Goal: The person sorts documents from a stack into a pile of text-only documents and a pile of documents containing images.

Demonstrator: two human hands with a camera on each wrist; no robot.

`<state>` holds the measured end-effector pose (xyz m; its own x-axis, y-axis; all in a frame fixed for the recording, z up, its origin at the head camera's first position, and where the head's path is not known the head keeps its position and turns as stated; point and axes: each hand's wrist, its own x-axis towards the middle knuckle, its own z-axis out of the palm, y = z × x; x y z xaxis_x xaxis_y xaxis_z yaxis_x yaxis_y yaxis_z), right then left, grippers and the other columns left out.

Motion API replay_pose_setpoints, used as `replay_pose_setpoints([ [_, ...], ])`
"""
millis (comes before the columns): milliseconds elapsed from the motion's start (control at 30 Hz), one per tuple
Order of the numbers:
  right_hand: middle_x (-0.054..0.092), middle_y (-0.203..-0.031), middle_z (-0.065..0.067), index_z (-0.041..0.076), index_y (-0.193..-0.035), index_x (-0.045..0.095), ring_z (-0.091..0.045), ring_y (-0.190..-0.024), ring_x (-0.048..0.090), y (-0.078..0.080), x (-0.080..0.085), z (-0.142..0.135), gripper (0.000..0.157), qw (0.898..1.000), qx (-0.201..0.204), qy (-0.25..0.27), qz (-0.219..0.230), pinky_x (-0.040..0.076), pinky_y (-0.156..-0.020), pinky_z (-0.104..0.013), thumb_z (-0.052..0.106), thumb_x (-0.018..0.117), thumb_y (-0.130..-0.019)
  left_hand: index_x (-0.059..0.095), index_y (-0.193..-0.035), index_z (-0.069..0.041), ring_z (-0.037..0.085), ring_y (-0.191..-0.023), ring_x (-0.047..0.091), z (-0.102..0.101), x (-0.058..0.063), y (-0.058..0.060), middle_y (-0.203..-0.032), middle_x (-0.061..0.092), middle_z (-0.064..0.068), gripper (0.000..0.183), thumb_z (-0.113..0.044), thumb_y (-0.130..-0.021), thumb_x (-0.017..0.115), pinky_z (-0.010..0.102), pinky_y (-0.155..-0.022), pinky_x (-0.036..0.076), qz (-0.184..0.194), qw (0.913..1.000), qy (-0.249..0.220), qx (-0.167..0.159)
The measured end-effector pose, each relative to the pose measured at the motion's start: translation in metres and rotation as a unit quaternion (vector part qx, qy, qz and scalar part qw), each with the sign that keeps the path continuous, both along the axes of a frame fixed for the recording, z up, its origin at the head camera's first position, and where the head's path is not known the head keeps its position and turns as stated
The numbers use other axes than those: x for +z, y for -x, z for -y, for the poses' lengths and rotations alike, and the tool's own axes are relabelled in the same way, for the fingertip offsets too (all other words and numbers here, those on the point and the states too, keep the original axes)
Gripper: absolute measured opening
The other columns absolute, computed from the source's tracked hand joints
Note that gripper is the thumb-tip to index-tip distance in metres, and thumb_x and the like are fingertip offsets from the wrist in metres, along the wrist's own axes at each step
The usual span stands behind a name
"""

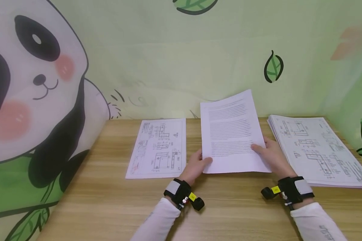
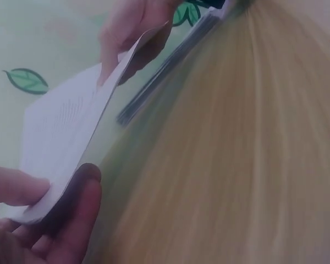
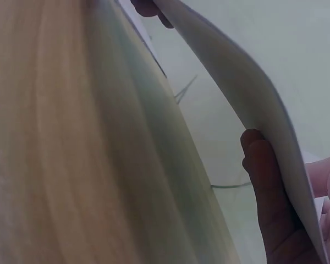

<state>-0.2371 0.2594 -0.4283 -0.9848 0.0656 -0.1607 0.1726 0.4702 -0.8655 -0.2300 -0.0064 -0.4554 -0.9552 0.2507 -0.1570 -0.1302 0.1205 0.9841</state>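
Note:
Both hands hold up a sheet of paper (image 1: 232,130) printed with lines of text, tilted above the table. My left hand (image 1: 195,166) pinches its lower left edge, thumb on the printed face. On the right edge my right hand (image 1: 273,155) grips it, thumb in front; the right wrist view shows its fingers (image 3: 267,187) behind the blank back. To the left, a paper with technical drawings (image 1: 160,149) lies flat on the table. A thicker stack of drawing sheets (image 1: 319,150) lies at the right, partly behind the right forearm.
The wooden table (image 1: 108,201) runs back to a green wall (image 1: 169,67) with painted leaves. A large painted panda (image 1: 48,83) covers the wall at left. Each wrist wears a black strap (image 1: 295,189) with a small camera on it.

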Motion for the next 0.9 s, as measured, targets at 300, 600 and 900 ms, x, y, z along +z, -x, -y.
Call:
replay_pose_setpoints([
  [300, 0.053, -0.132, -0.021, 0.005, -0.146, 0.028, -0.026, -0.102, 0.055, -0.002, -0.003, 0.003, 0.055, 0.999, 0.035, 0.022, 0.02, 0.046, -0.078, -0.028, 0.031, 0.04, -0.099, 0.055, -0.126, -0.006, 0.018, -0.088, 0.067, 0.02, -0.001, 0.005, -0.116, 0.067, 0.016, 0.037, -0.015, -0.09, 0.057, 0.029, -0.072, 0.056, 0.03, 0.9992, 0.005, -0.027],
  [600, 0.043, -0.141, -0.027, -0.002, -0.145, 0.025, -0.034, -0.117, 0.047, 0.001, -0.013, 0.005, 0.054, 0.999, 0.04, 0.004, 0.016, 0.039, -0.097, -0.05, 0.02, 0.04, -0.099, 0.059, -0.122, -0.002, 0.016, -0.075, 0.066, 0.025, -0.003, 0.008, -0.103, 0.07, 0.018, 0.037, -0.014, -0.086, 0.061, 0.029, -0.064, 0.058, 0.028, 0.9986, 0.034, -0.03],
  [900, 0.028, -0.149, -0.029, 0.002, -0.149, 0.011, -0.042, -0.131, 0.036, 0.005, -0.018, 0.002, 0.06, 0.999, 0.012, -0.001, 0.047, 0.03, -0.108, -0.058, 0.02, 0.038, -0.099, 0.059, -0.123, 0.0, 0.014, -0.061, 0.064, 0.02, -0.005, 0.009, -0.089, 0.07, 0.018, 0.041, -0.008, -0.083, 0.062, 0.027, -0.052, 0.058, 0.007, 0.9983, 0.058, 0.001],
])
